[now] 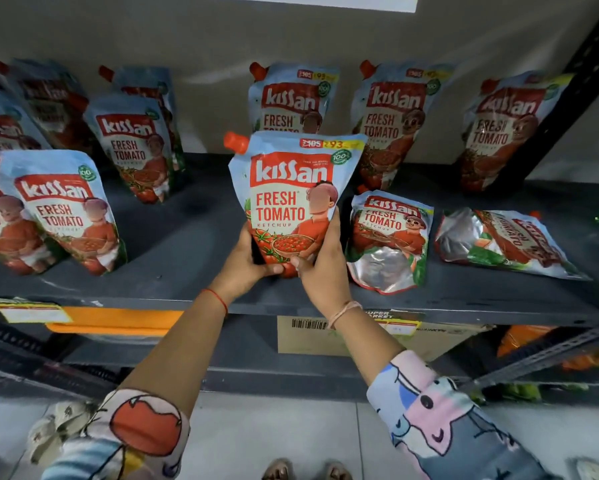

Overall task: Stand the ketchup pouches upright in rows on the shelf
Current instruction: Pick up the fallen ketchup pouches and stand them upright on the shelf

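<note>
Near shelf [173,251] front edge, centre: ketchup pouch [292,192] upright, base clasped by left hand [247,263] and right hand [320,268]; two pouches [389,237] flat toward right end.

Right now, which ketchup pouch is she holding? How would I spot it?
Look at the dark shelf, near its front edge in the middle. The held pouch stands upright between both hands, which clasp its base. It is the only one being gripped, nearest the camera.
</note>
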A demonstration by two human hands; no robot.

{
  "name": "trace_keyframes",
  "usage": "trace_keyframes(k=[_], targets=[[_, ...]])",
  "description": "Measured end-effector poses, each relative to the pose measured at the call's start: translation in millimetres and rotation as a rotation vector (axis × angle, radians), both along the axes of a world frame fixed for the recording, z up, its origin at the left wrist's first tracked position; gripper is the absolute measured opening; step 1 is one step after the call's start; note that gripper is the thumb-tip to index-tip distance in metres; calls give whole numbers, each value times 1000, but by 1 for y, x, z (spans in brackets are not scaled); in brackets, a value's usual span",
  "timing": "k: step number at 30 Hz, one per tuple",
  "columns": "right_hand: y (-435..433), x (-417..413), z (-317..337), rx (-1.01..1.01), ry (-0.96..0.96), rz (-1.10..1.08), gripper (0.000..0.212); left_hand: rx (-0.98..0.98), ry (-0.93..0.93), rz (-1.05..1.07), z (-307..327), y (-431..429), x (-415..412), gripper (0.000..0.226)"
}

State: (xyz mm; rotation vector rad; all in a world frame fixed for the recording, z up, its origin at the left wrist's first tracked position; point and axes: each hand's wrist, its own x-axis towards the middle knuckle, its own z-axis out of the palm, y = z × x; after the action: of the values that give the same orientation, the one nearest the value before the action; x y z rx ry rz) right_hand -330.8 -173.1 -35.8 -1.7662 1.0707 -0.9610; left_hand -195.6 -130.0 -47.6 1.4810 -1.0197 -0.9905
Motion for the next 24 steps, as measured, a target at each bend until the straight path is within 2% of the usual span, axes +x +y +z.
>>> trace_keyframes(k=[9, 18, 19, 21, 23, 24], targets=[[9, -6, -32, -59, 111, -23, 88, 23, -45, -47, -10, -2, 8, 91], [26, -21, -32, 34, 211, 31, 76, 43, -60, -54, -7, 5, 7, 91], [39, -31, -28, 31, 173, 50, 71, 28, -92, -7, -7, 13, 6, 86], [65, -60, -16, -64, 66, 50, 59, -26, -225, 263, -4, 36, -8, 66], [74, -95, -5, -228, -4, -88, 56, -86, -353, 557, -3, 61, -41, 35], [68, -110, 0, -255, -29, -213, 60, -96, -357, 578, -1, 66, -61, 26]])
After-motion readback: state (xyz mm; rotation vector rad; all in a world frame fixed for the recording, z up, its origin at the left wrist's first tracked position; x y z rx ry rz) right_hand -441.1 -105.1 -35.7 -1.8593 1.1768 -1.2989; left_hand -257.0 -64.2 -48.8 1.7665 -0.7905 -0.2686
